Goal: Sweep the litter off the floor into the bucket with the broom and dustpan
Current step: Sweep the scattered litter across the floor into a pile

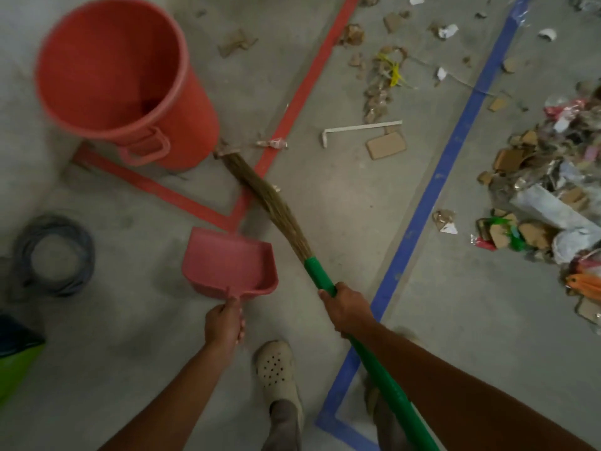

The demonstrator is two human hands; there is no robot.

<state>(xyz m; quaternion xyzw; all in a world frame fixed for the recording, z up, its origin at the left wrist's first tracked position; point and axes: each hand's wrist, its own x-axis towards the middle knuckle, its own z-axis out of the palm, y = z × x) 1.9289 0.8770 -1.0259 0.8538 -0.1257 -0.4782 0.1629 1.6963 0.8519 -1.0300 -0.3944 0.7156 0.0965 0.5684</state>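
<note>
My left hand (224, 322) grips the handle of a pink dustpan (227, 262), which looks empty and is held above the floor. My right hand (344, 309) grips the green handle of a grass broom (263, 196). The broom's bristle tip lies on the floor beside the base of a red bucket (110, 73). The bucket stands upright at the upper left, open, with a side handle facing me. A large litter pile (546, 196) of cardboard scraps, wrappers and plastic lies at the right. More scattered scraps (380, 79) lie at the top centre.
Red floor tape (312, 73) and blue floor tape (432, 190) cross the concrete. A white L-shaped strip (357, 128) and a cardboard piece (387, 146) lie between them. A coiled cable (52, 255) sits at the left, a green object (16, 359) at the lower left. My shoe (276, 366) is below.
</note>
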